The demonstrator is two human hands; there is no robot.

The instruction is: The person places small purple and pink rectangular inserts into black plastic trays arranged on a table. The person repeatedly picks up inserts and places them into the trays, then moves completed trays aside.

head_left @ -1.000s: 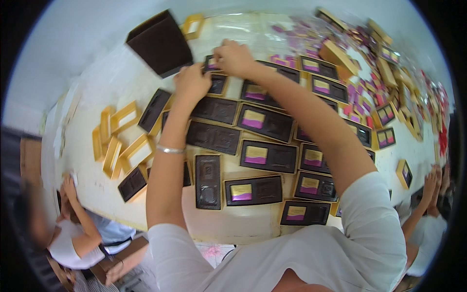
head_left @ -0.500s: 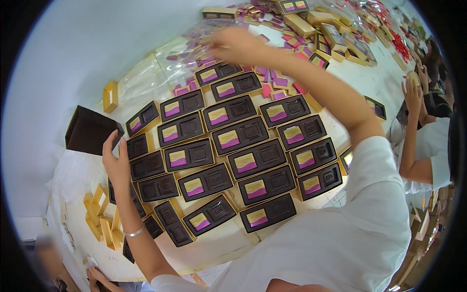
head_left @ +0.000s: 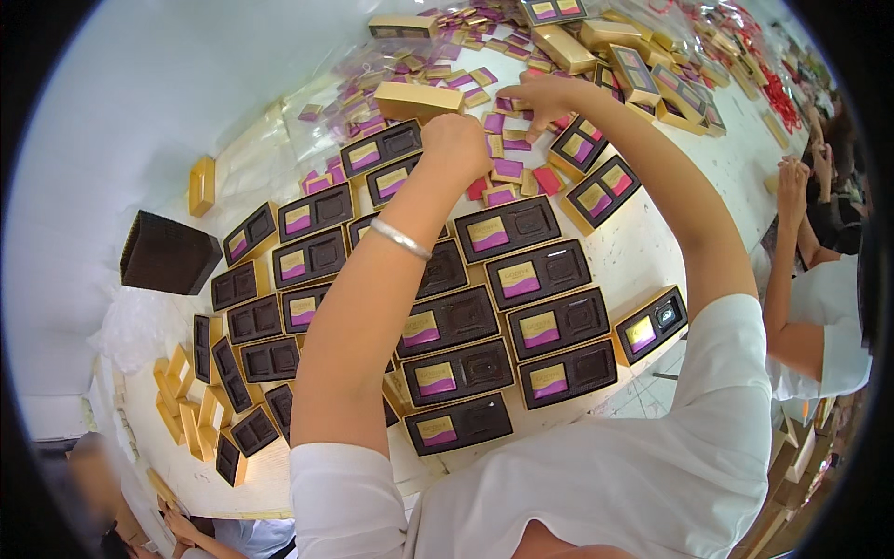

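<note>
We have both arms out over the table (head_left: 643,242), hands at the near side of a heap of gold-and-purple packets (head_left: 507,170). Our left hand (head_left: 456,147) is curled beside the heap, its fingers hidden behind the knuckles, so we cannot tell whether it pinches anything. Our right hand (head_left: 542,99) hangs above the packets just beyond, its fingers spread. A red packet (head_left: 547,181) lies on our side of the heap. Nearer us, rows of open boxes (head_left: 508,230) hold dark trays, many with one packet in the left half; a box (head_left: 602,193) at the right of the heap has both halves filled. A closed gold box (head_left: 419,99) lies just past our left hand. A silver bracelet (head_left: 400,238) circles our left forearm.
</note>
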